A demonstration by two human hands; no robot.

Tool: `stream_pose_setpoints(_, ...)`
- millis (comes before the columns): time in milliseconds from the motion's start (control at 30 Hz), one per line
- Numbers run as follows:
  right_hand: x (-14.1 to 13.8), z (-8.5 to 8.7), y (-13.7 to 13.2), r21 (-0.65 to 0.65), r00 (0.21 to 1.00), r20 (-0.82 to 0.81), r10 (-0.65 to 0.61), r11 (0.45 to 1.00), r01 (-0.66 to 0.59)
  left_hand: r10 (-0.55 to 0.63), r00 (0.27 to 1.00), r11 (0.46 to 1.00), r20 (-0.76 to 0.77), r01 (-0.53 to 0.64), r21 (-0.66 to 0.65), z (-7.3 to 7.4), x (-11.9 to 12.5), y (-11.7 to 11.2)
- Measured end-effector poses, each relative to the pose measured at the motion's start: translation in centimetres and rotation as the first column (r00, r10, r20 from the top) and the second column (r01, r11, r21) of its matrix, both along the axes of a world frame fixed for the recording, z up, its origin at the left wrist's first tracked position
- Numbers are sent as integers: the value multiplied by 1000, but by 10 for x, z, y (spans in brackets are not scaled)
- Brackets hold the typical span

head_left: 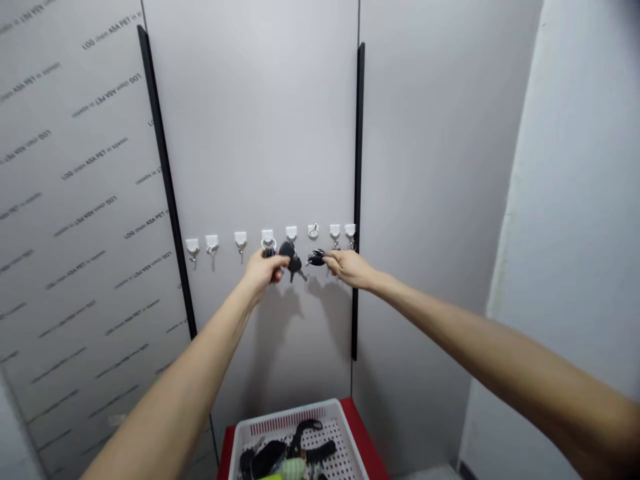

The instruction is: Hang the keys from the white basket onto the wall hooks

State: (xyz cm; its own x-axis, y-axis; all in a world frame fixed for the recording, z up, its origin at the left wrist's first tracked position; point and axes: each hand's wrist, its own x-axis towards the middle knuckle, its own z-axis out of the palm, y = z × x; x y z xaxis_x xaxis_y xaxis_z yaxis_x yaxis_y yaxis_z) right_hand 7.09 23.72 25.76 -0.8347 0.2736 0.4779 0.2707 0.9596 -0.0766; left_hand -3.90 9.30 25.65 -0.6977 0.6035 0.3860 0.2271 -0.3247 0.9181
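A white basket (287, 421) is holding dark items (269, 459) at bottom centre. At mid-frame, the left hand (263, 270) is pinching black-headed keys (294, 263), and the right hand (347, 264), just to their right, is pinching another black bunch (317, 258). Behind them, white hooks (241, 237) are lining a grey panel (255, 127).

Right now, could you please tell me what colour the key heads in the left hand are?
The key heads are black, clearest in the head view.

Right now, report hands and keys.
Left hand gripping black-headed keys. Right hand pinching second black bunch. Both near white hooks. White basket below, clear of both hands.
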Motion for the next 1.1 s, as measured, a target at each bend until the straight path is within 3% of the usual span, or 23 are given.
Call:
stream_pose_setpoints(67,2,-30,-10,-162,998,-8,68,984,-68,-63,998,986,-20,59,-158,-36,10,-7)
stream_pose_setpoints(133,6,-71,-26,-289,975,142,170,949,-123,-67,998,946,-22,56,-321,-80,22,-12)
stream_pose_setpoints(233,16,-142,-53,-272,927,355,121,962,-21,-114,993,833,-13,89,-546,-149,40,-21)
stream_pose_setpoints(300,23,-179,-65,-250,889,440,123,968,-10,-160,987,749,-32,100,-655,-186,46,-28)
stream_pose_setpoints(367,29,-193,-66,-260,854,496,158,965,-28,-245,967,639,-67,110,-761,-207,49,-36)
stream_pose_setpoints(400,30,-189,-63,-274,862,476,175,961,-44,-289,953,595,-89,106,-797,-209,48,-39)
stream_pose_setpoints(467,30,-161,-47,-287,944,297,146,956,-58,-331,930,582,-157,70,-810,-195,44,-37)
stream_pose_setpoints(533,25,-116,-25,-238,995,-95,-41,971,17,-265,927,684,-266,-14,-729,-159,39,-25)
stream_pose_setpoints(633,11,-54,4,-243,822,-469,-324,942,233,-7,899,879,-437,-202,-431,-81,30,10)
stream_pose_setpoints(667,5,-42,9,-255,780,-505,-369,927,273,95,864,912,-495,-274,-304,-53,27,24)
stream_pose_setpoints(733,-6,-32,13,-272,741,-513,-433,901,338,278,741,927,-611,-373,-31,-5,24,50)
stream_pose_setpoints(800,-14,-36,12,-271,742,-480,-469,883,383,304,641,938,-704,-332,103,27,21,69)
stream_pose_setpoints(833,-16,-39,11,-270,747,-465,-474,880,391,270,618,949,-738,-298,98,36,20,76)
stream_pose_setpoints(900,-15,-44,13,-268,774,-446,-449,893,363,153,607,969,-780,-246,-1,39,18,82)
stream_pose_setpoints(1000,-3,-37,23,-253,801,-458,-387,920,299,-14,546,972,-837,-190,-141,21,15,78)
stream_pose_setpoints(1100,12,-12,35,-171,816,-446,-367,930,324,35,464,978,-885,-200,-66,-1,16,70)
